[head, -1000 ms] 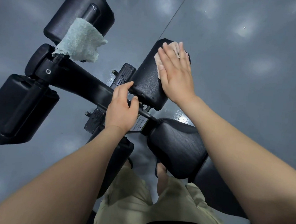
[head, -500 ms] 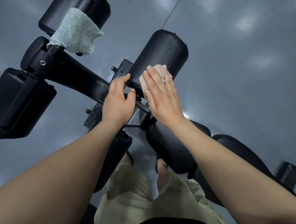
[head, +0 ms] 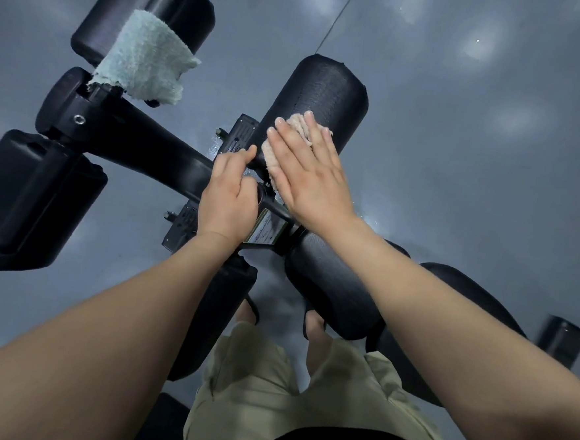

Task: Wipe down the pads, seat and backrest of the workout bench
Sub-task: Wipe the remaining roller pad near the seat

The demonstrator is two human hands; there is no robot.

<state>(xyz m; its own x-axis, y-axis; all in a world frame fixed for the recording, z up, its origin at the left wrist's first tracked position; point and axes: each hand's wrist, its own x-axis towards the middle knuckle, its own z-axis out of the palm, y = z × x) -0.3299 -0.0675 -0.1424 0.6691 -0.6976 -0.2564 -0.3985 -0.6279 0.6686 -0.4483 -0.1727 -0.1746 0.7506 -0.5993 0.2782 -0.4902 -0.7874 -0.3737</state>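
I look down on a black workout bench with roller pads. My right hand (head: 311,171) lies flat, fingers straight, pressing a pinkish cloth (head: 296,131) onto the near end of the black roller pad (head: 319,96) in the middle. My left hand (head: 228,198) curls its fingers over the black frame bar (head: 156,148) just left of that pad. A second roller pad (head: 331,291) sits below my right wrist. A light green towel (head: 143,58) hangs over the frame near the far left pad (head: 179,12).
A large black pad (head: 32,201) sits at the left. Another dark pad (head: 475,294) and a small black cylinder (head: 560,338) show at the right behind my forearm. The grey glossy floor (head: 475,147) surrounds the bench. My legs in khaki shorts (head: 270,383) stand below.
My right hand slid the cloth from the far end of the middle roller pad back to its near end. The left hand kept its grip on the frame bar.
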